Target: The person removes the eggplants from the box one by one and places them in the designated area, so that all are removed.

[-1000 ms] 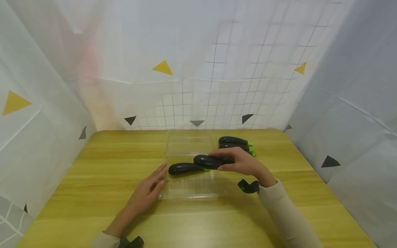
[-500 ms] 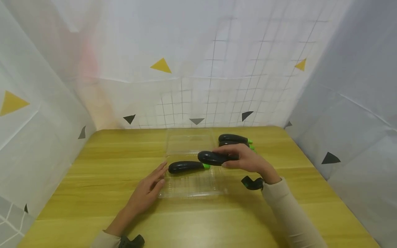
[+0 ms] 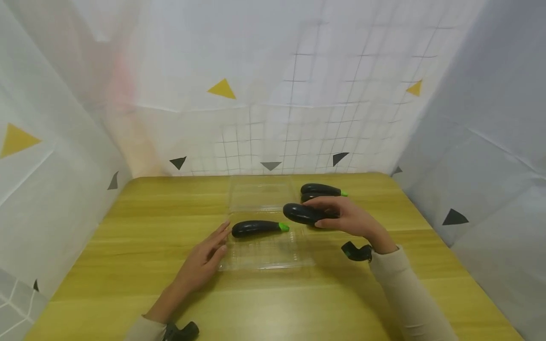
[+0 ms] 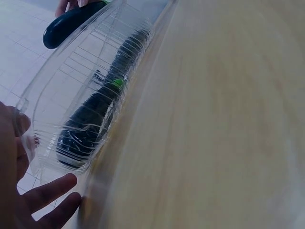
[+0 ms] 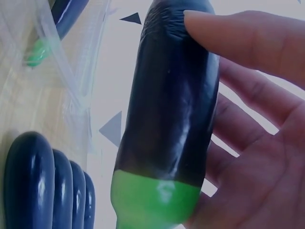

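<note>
My right hand pinches an eggplant between thumb and fingers, raised above the right side of a clear plastic box. In the right wrist view, the green stem end of this eggplant points down, with the thumb on its dark skin. Another eggplant lies crosswise in the box, its green stem to the right. At the box's left edge rests my left hand. Its fingers are extended, and in the left wrist view the fingers spread beside the box's corner.
Right of the box, several more eggplants lie in a row, partly hidden behind my right hand; the right wrist view shows the row of eggplants too. The box's lid lies open toward the back of the wooden table. White sheets enclose it.
My right hand has moved to the right with its eggplant, away from the one in the box, whose stem is now fully uncovered. My left hand has stayed in place.
</note>
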`<state>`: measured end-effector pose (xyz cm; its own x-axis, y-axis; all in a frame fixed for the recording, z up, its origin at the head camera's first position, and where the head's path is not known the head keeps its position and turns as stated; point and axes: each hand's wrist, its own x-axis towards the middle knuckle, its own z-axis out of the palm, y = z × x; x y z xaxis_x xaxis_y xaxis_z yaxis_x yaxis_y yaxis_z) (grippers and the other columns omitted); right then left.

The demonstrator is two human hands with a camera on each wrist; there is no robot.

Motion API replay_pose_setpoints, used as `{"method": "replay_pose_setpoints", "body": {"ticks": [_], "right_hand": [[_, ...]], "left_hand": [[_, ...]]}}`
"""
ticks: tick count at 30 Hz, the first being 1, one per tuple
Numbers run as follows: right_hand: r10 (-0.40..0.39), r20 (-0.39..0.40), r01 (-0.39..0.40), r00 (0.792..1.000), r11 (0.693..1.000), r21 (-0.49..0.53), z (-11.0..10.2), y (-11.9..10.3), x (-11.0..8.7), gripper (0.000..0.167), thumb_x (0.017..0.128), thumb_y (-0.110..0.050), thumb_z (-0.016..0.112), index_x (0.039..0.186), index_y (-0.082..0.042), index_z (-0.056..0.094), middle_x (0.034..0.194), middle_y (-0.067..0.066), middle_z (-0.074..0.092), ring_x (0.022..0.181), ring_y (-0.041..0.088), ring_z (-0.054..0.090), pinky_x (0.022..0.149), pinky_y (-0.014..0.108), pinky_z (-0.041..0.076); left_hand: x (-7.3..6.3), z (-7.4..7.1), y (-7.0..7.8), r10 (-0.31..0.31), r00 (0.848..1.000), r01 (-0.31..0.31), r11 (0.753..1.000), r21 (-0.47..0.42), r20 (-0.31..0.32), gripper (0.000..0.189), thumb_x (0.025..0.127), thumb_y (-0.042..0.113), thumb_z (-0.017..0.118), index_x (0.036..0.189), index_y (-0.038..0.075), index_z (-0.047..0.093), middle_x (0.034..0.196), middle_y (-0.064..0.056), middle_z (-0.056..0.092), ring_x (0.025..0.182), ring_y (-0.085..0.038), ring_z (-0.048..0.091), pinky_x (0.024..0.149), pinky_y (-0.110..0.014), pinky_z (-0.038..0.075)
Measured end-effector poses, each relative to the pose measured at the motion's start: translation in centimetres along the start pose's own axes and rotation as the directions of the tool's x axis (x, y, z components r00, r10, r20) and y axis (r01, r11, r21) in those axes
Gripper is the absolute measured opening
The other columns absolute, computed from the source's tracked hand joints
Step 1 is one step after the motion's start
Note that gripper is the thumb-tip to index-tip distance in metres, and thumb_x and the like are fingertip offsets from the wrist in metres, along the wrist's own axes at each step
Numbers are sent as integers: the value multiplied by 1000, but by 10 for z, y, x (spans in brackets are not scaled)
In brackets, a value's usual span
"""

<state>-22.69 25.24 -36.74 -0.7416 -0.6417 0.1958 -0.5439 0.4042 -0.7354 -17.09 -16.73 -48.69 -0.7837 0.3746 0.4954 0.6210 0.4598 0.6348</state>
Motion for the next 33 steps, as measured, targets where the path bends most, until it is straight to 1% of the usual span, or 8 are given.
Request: {"method": "replay_pose_setpoints", "body": {"ticks": [6, 10, 17, 22, 29, 33], "right_hand": [[10, -20, -10, 1000, 999, -38, -6, 7, -6, 50, 94, -11, 79, 142, -17, 65, 139, 3, 64, 117, 23, 65, 96, 47, 53], [6, -27, -9, 1000, 997, -82, -9, 12, -11, 50, 94, -11, 80, 141, -16, 65, 138, 4, 65, 118, 22, 65, 96, 48, 53], [10, -32, -14, 999, 990, -139, -11, 16, -18, 49, 91, -8, 82, 138, -14, 68, 136, 3, 66, 116, 22, 65, 94, 46, 55], [22, -41, -27, 999, 988, -151, -12, 23, -22, 48, 90, -6, 82, 137, -13, 69, 134, 3, 67, 119, 23, 65, 95, 48, 54], [26, -40, -32, 999, 989, -144, -13, 32, -29, 47, 90, -3, 81, 135, -8, 69, 132, 7, 68, 120, 29, 64, 97, 53, 52], [31, -38, -37, 999, 987, -157, -12, 40, -33, 47, 89, -1, 81, 133, -9, 69, 131, 6, 69, 119, 28, 65, 96, 51, 53]], "left_hand": [[-2, 0, 0, -2, 1000, 2, 1000, 0, -1, 46, 107, 9, 57, 153, 3, 52, 163, -9, 40, 123, -28, 63, 95, -48, 54], [-2, 1, 0, -2, 1000, 2, 1000, 12, -4, 45, 107, 8, 57, 152, 3, 53, 162, -9, 41, 125, -25, 62, 98, -50, 52], [-2, 0, 0, -10, 1000, 10, 1000, 23, -3, 45, 107, 9, 57, 152, 3, 53, 163, -7, 40, 131, -23, 58, 105, -52, 45], [-2, 0, 1, -13, 1000, 13, 1000, 22, -2, 45, 108, 10, 56, 152, 3, 53, 163, -6, 40, 130, -23, 58, 106, -52, 45], [0, -1, 2, -10, 1000, 10, 1000, 18, 3, 44, 108, 10, 56, 152, 3, 53, 163, -7, 40, 130, -22, 58, 105, -54, 45], [0, -1, 1, -9, 1000, 9, 1000, 17, 0, 45, 107, 9, 57, 152, 3, 53, 163, -7, 40, 130, -23, 59, 104, -54, 46]]}}
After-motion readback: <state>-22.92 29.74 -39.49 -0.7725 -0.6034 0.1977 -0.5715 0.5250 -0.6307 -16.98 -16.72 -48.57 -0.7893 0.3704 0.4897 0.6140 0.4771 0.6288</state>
